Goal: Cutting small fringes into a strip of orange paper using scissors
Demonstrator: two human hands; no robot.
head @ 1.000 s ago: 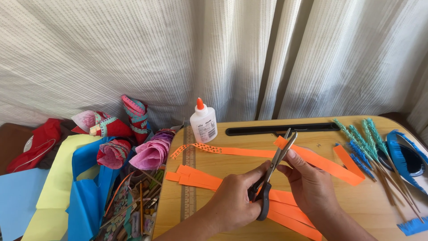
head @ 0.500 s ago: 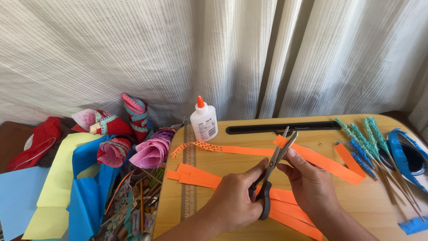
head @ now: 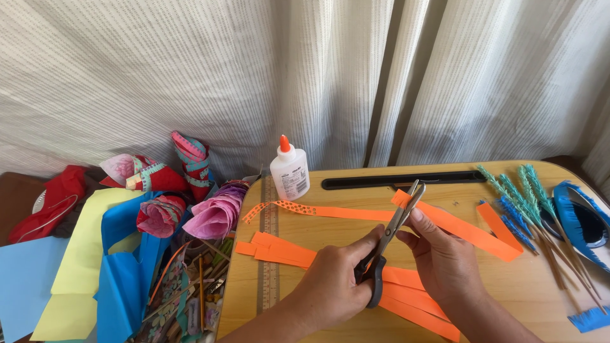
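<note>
Left hand grips the scissors, blades nearly shut on an orange paper strip pinched by the right hand above the wooden table. Taut paper and short, even snips would suit best.

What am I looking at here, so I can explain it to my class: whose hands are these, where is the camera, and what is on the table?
The camera sits on a person's head and looks down at their own bare hands. The left hand has scissors in its grip; the right hand steadies an orange paper strip at the blades. More orange strips lie on the wooden table, beside a ruler, a glue bottle and fringed blue-green sticks. Coloured paper is piled to the left.
</note>
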